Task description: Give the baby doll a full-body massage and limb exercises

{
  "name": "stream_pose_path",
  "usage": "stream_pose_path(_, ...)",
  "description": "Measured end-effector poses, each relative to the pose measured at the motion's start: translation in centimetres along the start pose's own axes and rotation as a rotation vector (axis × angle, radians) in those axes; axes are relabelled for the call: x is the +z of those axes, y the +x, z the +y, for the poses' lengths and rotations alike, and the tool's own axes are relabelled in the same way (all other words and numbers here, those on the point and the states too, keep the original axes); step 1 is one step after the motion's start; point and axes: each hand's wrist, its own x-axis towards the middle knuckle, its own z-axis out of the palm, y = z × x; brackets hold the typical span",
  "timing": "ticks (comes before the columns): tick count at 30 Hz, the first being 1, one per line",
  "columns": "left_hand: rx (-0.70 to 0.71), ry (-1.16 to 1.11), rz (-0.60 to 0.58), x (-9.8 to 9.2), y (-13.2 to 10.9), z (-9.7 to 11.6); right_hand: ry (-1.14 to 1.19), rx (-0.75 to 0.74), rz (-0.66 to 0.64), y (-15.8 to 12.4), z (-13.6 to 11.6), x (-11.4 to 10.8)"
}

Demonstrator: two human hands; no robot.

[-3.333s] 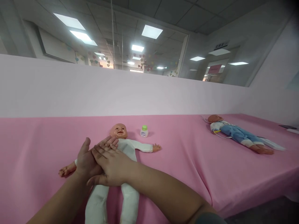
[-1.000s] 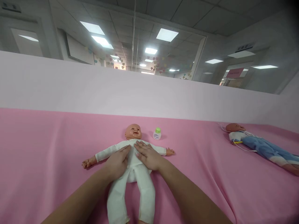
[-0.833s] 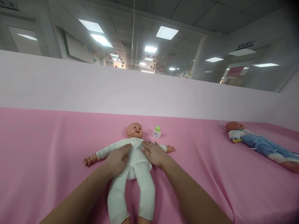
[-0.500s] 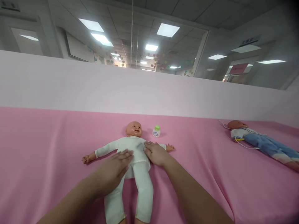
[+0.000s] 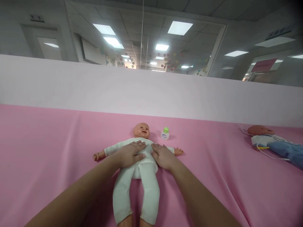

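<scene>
A baby doll [image 5: 149,181] in a white top and white trousers lies face up, its arms spread out sideways. Flat on the left side of its chest rests my left hand [image 5: 131,154], fingers stretched out and thumb apart. My right hand [image 5: 164,156] lies on the opposite side of the chest, also with its fingers extended. Neither hand grips anything. Beside the doll's head stands a small clear bottle [image 5: 165,134] with a green cap and a printed label, apart from both hands.
Pink cloth [image 5: 47,151] with some folds covers the surface. At the far right lies a second doll [image 5: 281,146] in blue and white, with a white cord and a yellow piece on it. A white low wall [image 5: 118,88] runs along the back, with glass above.
My left hand has moved up from the doll's lower belly onto its chest. The right hand stays on the chest. The whole view has shifted, putting things slightly further right.
</scene>
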Motion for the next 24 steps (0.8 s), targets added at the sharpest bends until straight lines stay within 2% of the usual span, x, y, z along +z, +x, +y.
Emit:
stream_pose_path(6, -0.168, 0.009, 0.254, 1.8, 0.3, -4.5, 0.018, 0.000, -0.006, 0.1, 0.6, 0.5)
stream_pose_path(9, -0.234, 0.010, 0.296, 2.2, -0.1, -5.6, 0.096, -0.016, 0.042, -0.7, 0.7, -0.4)
stream_pose_path(12, -0.257, 0.010, 0.291, 2.3, -0.3, -5.7, 0.272, -0.046, 0.106, -2.0, 0.3, -1.6)
stream_pose_path(14, -0.262, 0.010, 0.290, 2.3, -0.3, -5.6, 0.430, -0.166, 0.108, -3.0, -0.7, -2.0)
stream_pose_path(17, -0.250, 0.014, 0.308, 2.5, -0.3, -5.6, 0.589, -0.450, -0.014, -4.1, -2.9, -1.8)
stream_pose_path(19, -0.237, 0.013, 0.315, 2.7, -0.3, -5.6, 0.534, -0.524, -0.103, -4.4, -4.2, -1.4)
stream_pose_path(21, -0.229, 0.009, 0.314, 2.7, -0.4, -5.6, 0.408, -0.486, -0.135, -4.2, -4.8, -0.8)
stream_pose_path(24, -0.213, 0.003, 0.306, 2.7, -0.6, -5.4, 0.266, -0.397, -0.126, -2.8, -4.1, -0.1)
